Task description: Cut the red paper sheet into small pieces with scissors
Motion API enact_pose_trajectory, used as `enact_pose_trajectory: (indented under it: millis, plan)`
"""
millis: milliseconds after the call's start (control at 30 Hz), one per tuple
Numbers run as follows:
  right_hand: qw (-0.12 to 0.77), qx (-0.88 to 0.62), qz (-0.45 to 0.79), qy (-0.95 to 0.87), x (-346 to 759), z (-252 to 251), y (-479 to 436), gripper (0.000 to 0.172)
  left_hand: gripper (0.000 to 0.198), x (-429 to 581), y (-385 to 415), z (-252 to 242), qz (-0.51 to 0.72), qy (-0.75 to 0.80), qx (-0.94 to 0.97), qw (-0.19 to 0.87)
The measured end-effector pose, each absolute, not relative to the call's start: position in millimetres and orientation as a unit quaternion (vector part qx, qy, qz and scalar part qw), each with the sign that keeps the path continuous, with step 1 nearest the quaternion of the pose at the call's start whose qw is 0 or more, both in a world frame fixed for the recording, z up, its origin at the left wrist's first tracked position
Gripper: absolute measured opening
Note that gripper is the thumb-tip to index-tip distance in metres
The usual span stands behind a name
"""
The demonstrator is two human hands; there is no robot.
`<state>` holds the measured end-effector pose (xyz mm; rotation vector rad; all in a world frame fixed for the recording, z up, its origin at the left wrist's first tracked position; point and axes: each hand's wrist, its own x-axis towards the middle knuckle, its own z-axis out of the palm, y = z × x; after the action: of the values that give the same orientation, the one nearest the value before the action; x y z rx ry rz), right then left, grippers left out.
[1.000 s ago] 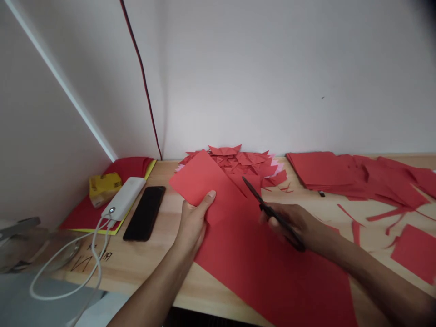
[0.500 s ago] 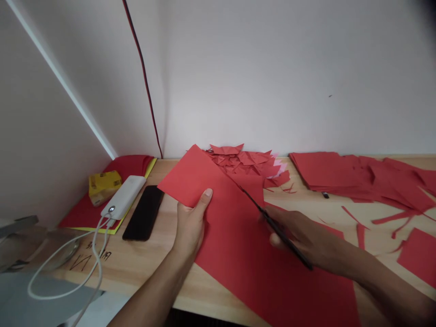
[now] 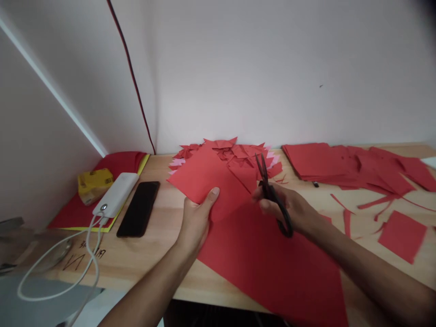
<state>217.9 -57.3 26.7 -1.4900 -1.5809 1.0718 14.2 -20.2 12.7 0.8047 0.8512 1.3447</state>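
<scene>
My left hand [image 3: 197, 218] grips a red paper piece [image 3: 211, 177], thumb on top and the other fingers hidden beneath. My right hand [image 3: 286, 204] is closed round black scissors [image 3: 272, 195], whose blades point up and stand slightly apart. A slanting edge runs along the right of the held piece, near the scissors. Below both hands a large red sheet [image 3: 272, 268] lies across the table and over its front edge. Behind the held piece is a pile of folded red paper shapes [image 3: 243, 154] with some pink ones.
A stack of red paper [image 3: 316, 161] is at the back right, with red strips and a square [image 3: 402, 236] before it. To the left are a black phone [image 3: 139, 209], white power bank [image 3: 116, 195], cable and yellow packet [image 3: 95, 184].
The scissors have come away from the paper, turned upright and opened their blades. The held piece has shifted slightly right in my left hand. The whole view has moved a little.
</scene>
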Motion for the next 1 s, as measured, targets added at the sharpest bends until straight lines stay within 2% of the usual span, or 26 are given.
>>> enact_pose_trajectory:
  millis: [100,267,433,567,833,1000]
  plan:
    - [0.357,-0.596,0.435,-0.573,215.7,25.6,-55.8,0.035,0.042,20.8,-25.6,7.6,0.530,0.373,0.345,0.679]
    - [0.332,-0.568,0.456,-0.600,218.0,13.5,-53.3,0.027,0.039,23.9,-28.0,6.7,0.471,0.381,0.321,0.728]
    - [0.391,-0.523,0.543,-0.529,221.3,-5.5,-46.3,0.026,0.033,20.1,-24.2,9.2,0.430,0.385,0.284,0.766]
    - [0.396,-0.531,0.554,-0.505,225.6,-10.7,-43.8,0.028,0.029,16.2,-22.6,12.1,0.390,0.386,0.285,0.786]
    - [0.394,-0.520,0.544,-0.528,225.8,-7.0,-45.6,0.027,0.038,12.1,-25.9,15.6,0.355,0.366,0.330,0.795]
    - [0.377,-0.548,0.497,-0.557,221.6,2.9,-48.3,0.023,0.038,13.2,-28.0,11.4,0.381,0.380,0.360,0.762]
